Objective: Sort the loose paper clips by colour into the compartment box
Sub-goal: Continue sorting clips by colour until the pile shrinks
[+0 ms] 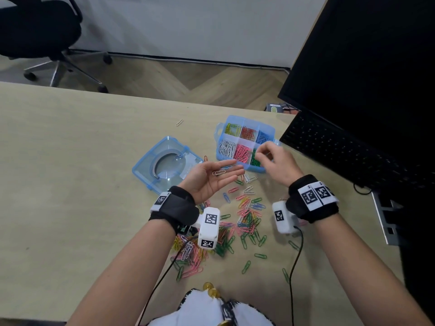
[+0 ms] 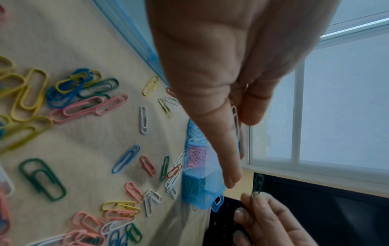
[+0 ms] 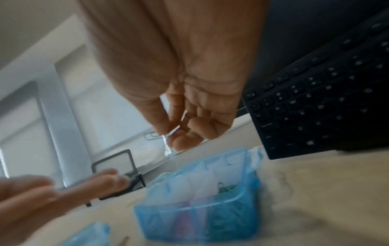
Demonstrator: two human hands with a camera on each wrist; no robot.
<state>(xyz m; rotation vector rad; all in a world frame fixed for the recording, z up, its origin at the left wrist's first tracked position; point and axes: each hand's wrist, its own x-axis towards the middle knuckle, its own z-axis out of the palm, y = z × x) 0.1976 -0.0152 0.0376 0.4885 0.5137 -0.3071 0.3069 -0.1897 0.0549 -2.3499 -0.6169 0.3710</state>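
Observation:
The blue compartment box [image 1: 254, 168] stands on the table with yellow, red and blue clips in its far row and white, pink and green in its near row. My right hand [image 1: 270, 156] hovers over the green compartment and pinches a green paper clip [image 2: 257, 184] between thumb and fingertips. My left hand [image 1: 211, 177] is held palm up just left of the box, fingers straight, with a couple of white clips [image 1: 219, 172] lying loose on them. A mixed pile of loose clips [image 1: 244, 217] covers the table between my wrists.
The box's clear blue lid [image 1: 164, 161] lies to the left of the box. A black keyboard [image 1: 341, 151] and monitor [image 1: 364, 55] crowd the right side. One stray clip [image 1: 179, 122] lies farther back. An office chair [image 1: 35, 31] stands beyond the table's far edge.

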